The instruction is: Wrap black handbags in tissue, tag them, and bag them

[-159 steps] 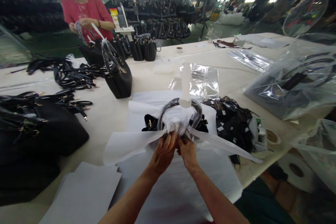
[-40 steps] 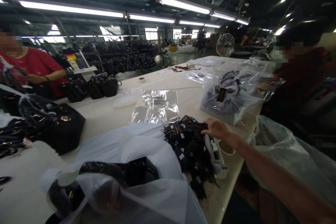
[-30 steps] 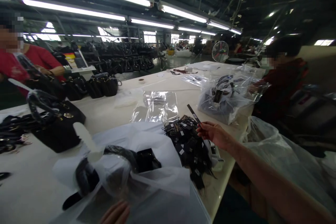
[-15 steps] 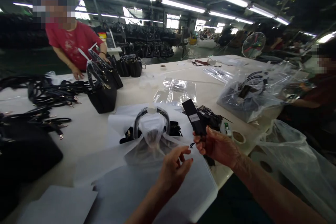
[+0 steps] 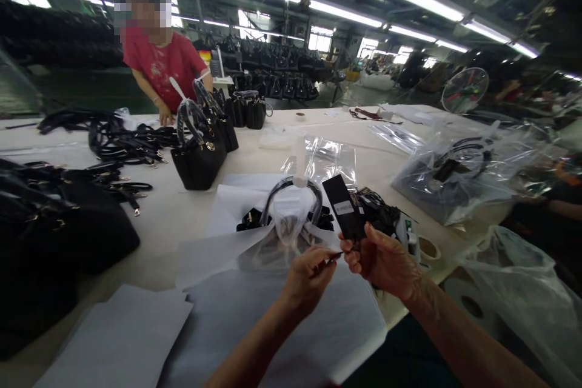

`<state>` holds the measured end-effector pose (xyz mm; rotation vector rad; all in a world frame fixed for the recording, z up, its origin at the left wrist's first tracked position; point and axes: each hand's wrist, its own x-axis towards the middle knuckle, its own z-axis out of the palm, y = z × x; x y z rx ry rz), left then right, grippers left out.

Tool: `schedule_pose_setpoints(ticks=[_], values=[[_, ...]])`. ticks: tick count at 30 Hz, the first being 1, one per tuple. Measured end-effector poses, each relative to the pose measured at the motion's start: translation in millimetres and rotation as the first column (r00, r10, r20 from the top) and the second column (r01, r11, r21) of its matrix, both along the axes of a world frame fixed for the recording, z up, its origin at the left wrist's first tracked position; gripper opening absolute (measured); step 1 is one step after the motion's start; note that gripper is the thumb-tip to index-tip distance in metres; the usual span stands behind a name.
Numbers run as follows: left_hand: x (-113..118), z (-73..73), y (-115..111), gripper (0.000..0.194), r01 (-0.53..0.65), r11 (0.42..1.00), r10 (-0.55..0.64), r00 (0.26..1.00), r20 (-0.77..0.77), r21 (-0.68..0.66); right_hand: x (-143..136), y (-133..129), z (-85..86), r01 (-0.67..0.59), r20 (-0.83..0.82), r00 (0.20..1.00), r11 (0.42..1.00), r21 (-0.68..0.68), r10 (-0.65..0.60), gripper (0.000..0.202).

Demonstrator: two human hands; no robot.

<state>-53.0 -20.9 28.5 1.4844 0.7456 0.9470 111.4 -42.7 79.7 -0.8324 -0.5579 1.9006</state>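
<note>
My right hand [image 5: 379, 257] grips the lower end of a black hang tag [image 5: 344, 209] that carries a small pale label. Beside it, my left hand [image 5: 311, 279] is closed, its thumb and fingertips pinching the tag's thin dark cord near the tag's lower end. Just beyond both hands stands a handbag [image 5: 293, 218] with dark curved handles, partly wrapped in white paper and translucent film. Sheets of white paper [image 5: 282, 315] lie beneath my forearms. Behind the tag is a heap of black tags and cords [image 5: 377, 209].
Black handbags [image 5: 200, 160] and straps [image 5: 122, 139] cover the left side, with a paper stack [image 5: 122, 333] in front. Clear bags [image 5: 331, 160] lie mid-table. A bagged handbag [image 5: 454, 176] and a tape roll [image 5: 428, 247] are at right. A person in a red shirt [image 5: 163, 66] stands across the table.
My left hand has come up to the tag and its fingers have closed on the cord. My right hand still holds the tag. The view has turned left, shifting the scene rightward.
</note>
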Motion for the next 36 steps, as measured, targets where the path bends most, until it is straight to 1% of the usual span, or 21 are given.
schedule_pose_setpoints(ticks=[2, 5, 7, 9, 13, 18, 24, 33, 36], values=[[-4, 2.8, -2, 0.021, 0.037, 0.991, -0.034, 0.999, 0.029, -0.129, -2, -1, 0.2, 0.008, 0.022, 1.000, 1.000, 0.002, -0.008, 0.037], [-15, 8.5, -5, 0.022, 0.103, 0.948, -0.074, 0.991, 0.107, -0.301, -5, -3, -0.7, 0.037, 0.038, 0.999, 0.999, 0.001, -0.037, 0.036], [-22, 12.2, -8, 0.026, 0.141, 0.918, -0.093, 0.985, 0.145, -0.371, -8, -5, -1.9, 0.048, 0.041, 0.998, 0.999, -0.006, -0.048, 0.038], [-29, 14.1, -10, 0.028, 0.161, 0.898, -0.101, 0.981, 0.165, -0.409, -12, -7, -3.2, 0.052, 0.054, 0.997, 0.999, -0.008, -0.052, 0.038], [-36, 11.7, -13, 0.024, 0.154, 0.891, -0.096, 0.983, 0.154, -0.428, -21, -11, -5.6, 0.051, 0.079, 0.996, 0.999, -0.006, -0.050, 0.036], [-47, 8.6, -16, 0.020, 0.152, 0.895, -0.111, 0.986, 0.122, -0.420, -36, -14, -6.2, 0.070, 0.066, 0.996, 0.997, -0.024, -0.068, 0.041], [-62, 8.6, -17, 0.027, 0.185, 0.892, -0.134, 0.980, 0.149, -0.413, -54, -16, -8.5, 0.069, 0.090, 0.994, 0.997, -0.015, -0.068, 0.038], [-77, -0.5, -16, 0.017, 0.186, 0.906, -0.147, 0.981, 0.130, -0.380, -74, -15, -11.8, 0.058, 0.113, 0.992, 0.998, -0.017, -0.055, 0.038], [-78, -5.8, -16, 0.013, 0.175, 0.917, -0.153, 0.984, 0.088, -0.360, -79, -15, -12.2, 0.048, 0.104, 0.994, 0.999, -0.025, -0.045, 0.039]])
